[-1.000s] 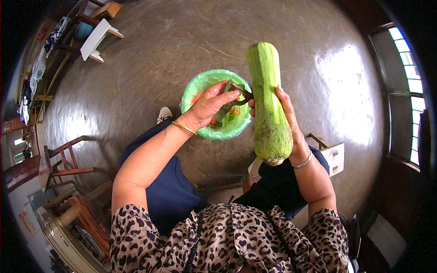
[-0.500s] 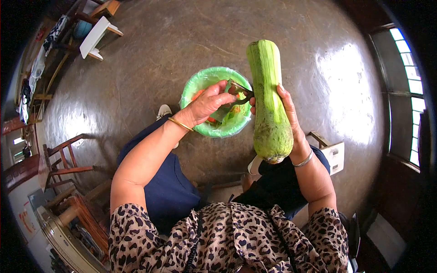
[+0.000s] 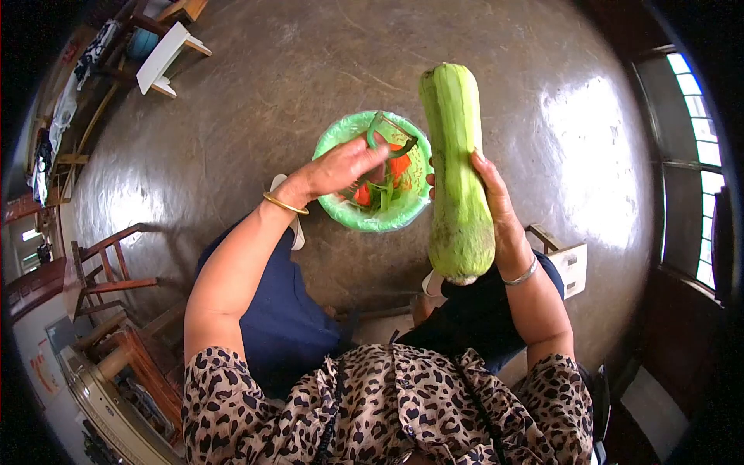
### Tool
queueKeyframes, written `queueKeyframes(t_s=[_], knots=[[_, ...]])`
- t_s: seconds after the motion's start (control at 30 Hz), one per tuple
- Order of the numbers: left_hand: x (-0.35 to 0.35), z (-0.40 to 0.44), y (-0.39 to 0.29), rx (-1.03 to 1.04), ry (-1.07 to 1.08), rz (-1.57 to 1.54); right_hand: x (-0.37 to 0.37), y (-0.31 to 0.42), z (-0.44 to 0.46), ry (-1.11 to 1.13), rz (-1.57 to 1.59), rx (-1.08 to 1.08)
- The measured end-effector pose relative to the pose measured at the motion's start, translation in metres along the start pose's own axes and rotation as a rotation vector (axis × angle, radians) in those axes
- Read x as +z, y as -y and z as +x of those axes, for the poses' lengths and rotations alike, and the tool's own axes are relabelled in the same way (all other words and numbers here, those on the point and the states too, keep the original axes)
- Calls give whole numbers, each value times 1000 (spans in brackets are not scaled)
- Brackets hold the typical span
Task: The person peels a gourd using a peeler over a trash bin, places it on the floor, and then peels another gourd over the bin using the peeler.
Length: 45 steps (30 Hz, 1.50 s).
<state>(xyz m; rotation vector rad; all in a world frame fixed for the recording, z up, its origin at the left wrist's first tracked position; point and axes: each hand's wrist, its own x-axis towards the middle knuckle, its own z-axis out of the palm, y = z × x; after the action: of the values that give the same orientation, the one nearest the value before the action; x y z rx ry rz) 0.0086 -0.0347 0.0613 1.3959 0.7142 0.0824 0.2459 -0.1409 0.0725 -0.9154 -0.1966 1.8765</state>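
My right hand (image 3: 497, 194) is wrapped round a long green gourd (image 3: 459, 186), which stands nearly upright in view. Pale peeled strips run down its upper part, while the wider lower end looks rougher and darker. A green-handled Y-shaped peeler (image 3: 377, 132) is gripped in my left hand (image 3: 343, 167), its blade apart from the gourd. Below that hand sits a round bin (image 3: 374, 225) lined with a thin green plastic bag. Green peelings (image 3: 381, 195) and orange-red pieces (image 3: 399, 165) lie inside it; my left hand hides part of them.
Bare concrete floor (image 3: 302, 70) surrounds the bin. A white stool (image 3: 163, 58) stands at the upper left, a wooden chair frame (image 3: 116, 267) at the left. Another white stool (image 3: 572, 270) is beside my right leg. Windows (image 3: 697, 132) line the right wall.
My left hand has moved left with the peeler, away from the gourd's side, uncovering more of the peelings. The gourd has shifted only slightly in my right hand.
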Motion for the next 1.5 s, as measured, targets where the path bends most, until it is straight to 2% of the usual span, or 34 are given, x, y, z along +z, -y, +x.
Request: queueKeyframes(t_s=[0.07,0.1,0.13,0.2,0.27,0.33,0.43,0.47,0.53,0.6,0.67,0.83,0.9,1.0,1.1,1.23,1.3,1.5], knots=[[4,-7,-3,84,-509,234,1,0,-1,40,-15,-52],[-2,-10,-20,-59,-447,225,1,0,-1,72,-29,-49],[-6,-8,-14,-59,-443,222,0,1,0,102,-44,-48],[-13,-5,-5,186,-493,471,0,-2,8,43,-95,-20],[-18,-8,-9,145,-445,485,0,-5,13,41,-82,32],[-22,-9,-10,446,-534,833,2,-3,12,25,-82,63],[-22,-13,-19,540,-575,975,6,2,9,47,-90,120],[-19,-14,-24,537,-574,974,11,0,7,46,-88,123],[-3,-12,-32,527,-420,1009,26,-1,-1,-26,-104,98],[21,-5,-34,621,-334,999,34,-2,-5,-24,-129,143],[43,-1,-34,751,-344,949,50,-8,-15,-224,-420,-24],[47,6,-28,805,-368,932,25,-21,-7,-135,-370,-42],[48,10,-21,822,-394,945,6,-24,5,77,-88,179],[41,13,-14,810,-337,973,8,-23,-4,40,-186,185],[20,15,-9,751,-419,1047,7,-19,-14,97,-267,290],[2,13,-2,647,-431,1143,6,-20,-24,82,-285,234],[-9,14,4,640,-446,1136,-2,-18,-29,143,-308,271],[-16,23,22,560,-427,1090,-11,-21,-41,96,-236,274]])
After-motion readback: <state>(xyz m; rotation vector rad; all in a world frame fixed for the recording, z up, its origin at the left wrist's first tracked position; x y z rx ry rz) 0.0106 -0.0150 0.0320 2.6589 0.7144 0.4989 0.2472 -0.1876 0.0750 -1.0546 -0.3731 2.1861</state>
